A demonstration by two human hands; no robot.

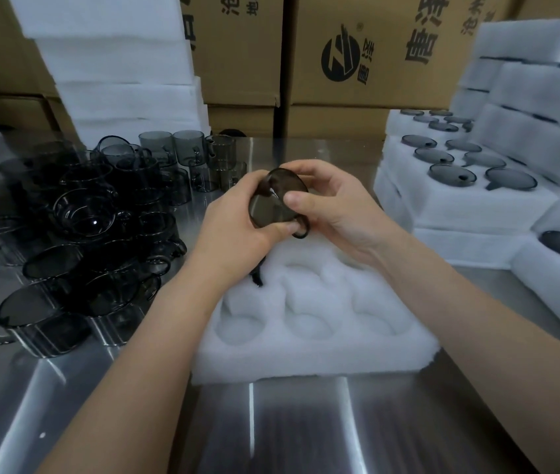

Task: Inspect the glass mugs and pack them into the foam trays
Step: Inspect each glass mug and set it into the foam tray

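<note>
A smoky grey glass mug (271, 206) is held tilted above the far end of a white foam tray (309, 357) with round pockets. My left hand (237, 230) grips its left side, thumb under the base near the handle. My right hand (336, 203) holds it from the right, thumb pressed on the glass wall. A dark object (257, 277) shows in a far-left pocket, partly hidden by my left wrist. The near pockets of the tray hold nothing.
Several loose grey mugs (80, 234) crowd the steel table (66, 405) on the left. Filled foam trays (460, 186) are stacked at the right. Plain foam sheets (117, 63) and cardboard boxes (357, 63) stand behind.
</note>
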